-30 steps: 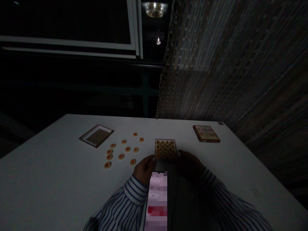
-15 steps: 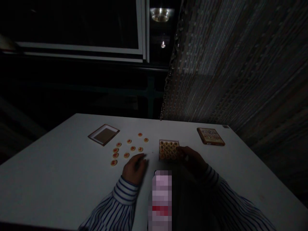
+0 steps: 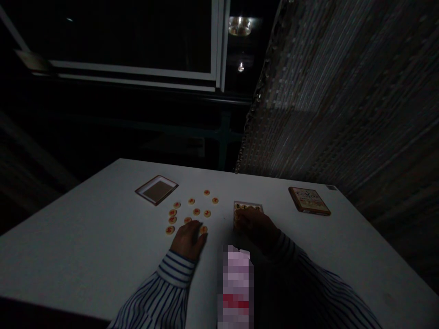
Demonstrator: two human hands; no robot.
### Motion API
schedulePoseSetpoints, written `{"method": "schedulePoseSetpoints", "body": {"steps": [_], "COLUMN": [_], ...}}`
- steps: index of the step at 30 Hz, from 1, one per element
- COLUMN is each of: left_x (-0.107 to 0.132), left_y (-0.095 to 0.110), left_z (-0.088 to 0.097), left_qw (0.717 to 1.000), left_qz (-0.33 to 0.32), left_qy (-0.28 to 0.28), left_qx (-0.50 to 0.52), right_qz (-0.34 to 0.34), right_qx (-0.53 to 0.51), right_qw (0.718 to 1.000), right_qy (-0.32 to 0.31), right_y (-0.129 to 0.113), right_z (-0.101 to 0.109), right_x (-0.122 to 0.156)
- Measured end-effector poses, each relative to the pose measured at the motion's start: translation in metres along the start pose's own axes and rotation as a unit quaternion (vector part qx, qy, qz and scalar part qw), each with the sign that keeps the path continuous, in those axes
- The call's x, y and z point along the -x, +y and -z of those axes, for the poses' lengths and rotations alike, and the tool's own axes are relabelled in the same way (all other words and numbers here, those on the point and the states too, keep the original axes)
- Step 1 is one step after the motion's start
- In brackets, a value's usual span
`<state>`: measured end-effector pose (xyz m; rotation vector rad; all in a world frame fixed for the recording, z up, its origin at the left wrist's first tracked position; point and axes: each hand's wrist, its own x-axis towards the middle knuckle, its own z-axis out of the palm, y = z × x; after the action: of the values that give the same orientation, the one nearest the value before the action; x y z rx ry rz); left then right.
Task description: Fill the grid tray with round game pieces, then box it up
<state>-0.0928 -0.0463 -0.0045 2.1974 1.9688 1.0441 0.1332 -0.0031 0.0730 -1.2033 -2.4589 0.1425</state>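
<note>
Several round discs [image 3: 196, 212], perhaps wooden.

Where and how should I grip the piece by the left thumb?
Probably best pinched across its rim: the piece looks like a round disc lying flat on the table, so its edge offers the hold. Come from the near side and slightly above, where the left hand is; another piece lies beyond it.

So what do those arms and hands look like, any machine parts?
None visible: the left hand and right hand are human and ungloved. The left sleeve and right sleeve are pale with dark blue stripes, which circle the wrist at the left cuff.
</note>
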Motion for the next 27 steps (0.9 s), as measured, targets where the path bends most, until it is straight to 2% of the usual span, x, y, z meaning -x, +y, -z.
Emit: {"method": "schedulePoseSetpoints", "body": {"steps": [7,11,19,27], "left_x": [0.001,0.002,0.004,0.004], "left_y": [-0.005,-0.008,-0.007,-0.008], "left_z": [-0.012,-0.014,-0.019,-0.021], "left_qw": [0.998,0.997,0.996,0.996], "left_qz": [-0.047,-0.064,-0.057,-0.050], "left_qy": [0.034,0.026,0.054,0.061], "left_qx": [-0.013,-0.027,-0.029,-0.046], "right_qz": [0.037,0.077,0.105,0.115], "right_qx": [-0.012,-0.039,-0.028,-0.030], "right_qw": [0.999,0.995,0.990,0.987], "right_qy": [0.022,0.053,0.088,0.109], "right_y": [-0.023,-0.030,-0.030,-0.029], "right_z": [-0.018,-0.030,-0.045,-0.050], "right_x": [-0.012,-0.016,-0.016,-0.014]}}
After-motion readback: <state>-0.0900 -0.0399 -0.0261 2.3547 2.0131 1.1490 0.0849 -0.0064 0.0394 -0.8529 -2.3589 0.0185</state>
